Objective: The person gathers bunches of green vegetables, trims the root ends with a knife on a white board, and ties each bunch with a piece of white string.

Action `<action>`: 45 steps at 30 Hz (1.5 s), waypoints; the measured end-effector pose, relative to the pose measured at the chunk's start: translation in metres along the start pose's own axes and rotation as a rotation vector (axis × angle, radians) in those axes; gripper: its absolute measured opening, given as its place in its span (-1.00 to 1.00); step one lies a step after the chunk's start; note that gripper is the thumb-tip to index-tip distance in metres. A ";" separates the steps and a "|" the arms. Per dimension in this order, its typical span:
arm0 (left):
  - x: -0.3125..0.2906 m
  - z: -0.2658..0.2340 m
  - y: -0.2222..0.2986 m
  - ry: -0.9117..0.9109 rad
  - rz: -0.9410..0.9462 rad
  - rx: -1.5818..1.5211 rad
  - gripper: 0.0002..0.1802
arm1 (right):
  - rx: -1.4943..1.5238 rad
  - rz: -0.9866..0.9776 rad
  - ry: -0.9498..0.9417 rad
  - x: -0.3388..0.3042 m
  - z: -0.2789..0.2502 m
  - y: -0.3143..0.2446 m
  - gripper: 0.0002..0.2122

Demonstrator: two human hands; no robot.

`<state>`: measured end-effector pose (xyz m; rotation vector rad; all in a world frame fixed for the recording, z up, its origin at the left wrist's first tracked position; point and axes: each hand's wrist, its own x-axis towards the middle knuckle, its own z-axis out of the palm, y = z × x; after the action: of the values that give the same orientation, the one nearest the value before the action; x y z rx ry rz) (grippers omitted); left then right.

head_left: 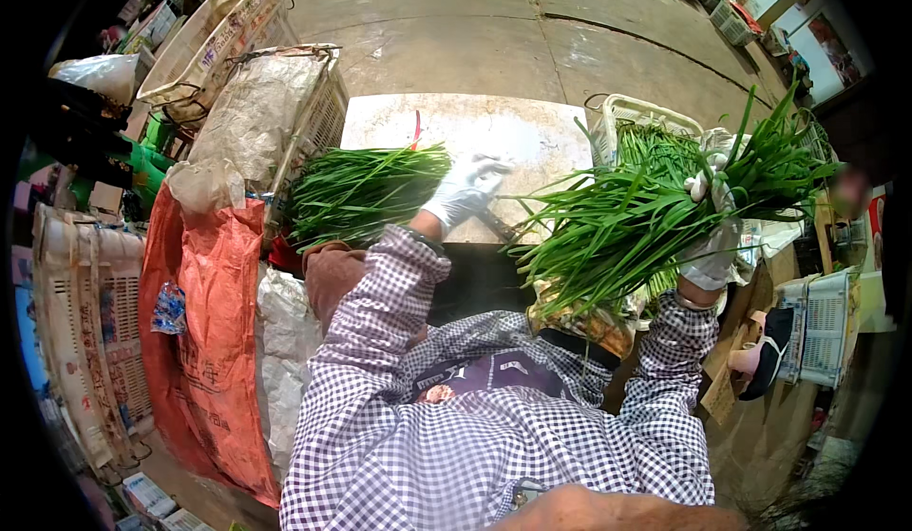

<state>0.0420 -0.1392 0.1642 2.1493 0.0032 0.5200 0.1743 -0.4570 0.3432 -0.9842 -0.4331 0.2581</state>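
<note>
I am observing the gloved right hand gripping a bunch of long green stalks beside the white board. The gloved left hand is showing over the board, near a stalk pile lying at its left; whether its fingers are holding anything, I cannot tell.

Glare bleaches the white board; fisheye edges curve into black.
</note>
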 end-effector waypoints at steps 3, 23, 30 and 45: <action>-0.007 0.020 0.004 0.023 -0.355 -0.516 -0.77 | 0.106 0.045 0.070 0.003 0.000 -0.004 -0.73; -0.083 0.062 0.002 -0.076 -0.682 -1.280 -0.68 | 0.561 0.148 -0.073 -0.011 -0.038 -0.050 -0.74; -0.071 0.079 0.059 -0.553 -0.683 -0.860 -0.51 | 0.574 0.207 -0.147 -0.004 -0.040 -0.038 -0.76; -0.102 0.108 0.064 -0.329 -0.513 -1.636 -0.31 | 0.587 0.211 -0.161 -0.019 -0.011 -0.052 -0.75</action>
<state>-0.0231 -0.2812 0.1215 0.5396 -0.0391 -0.1835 0.1634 -0.5007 0.3768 -0.4317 -0.3680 0.6192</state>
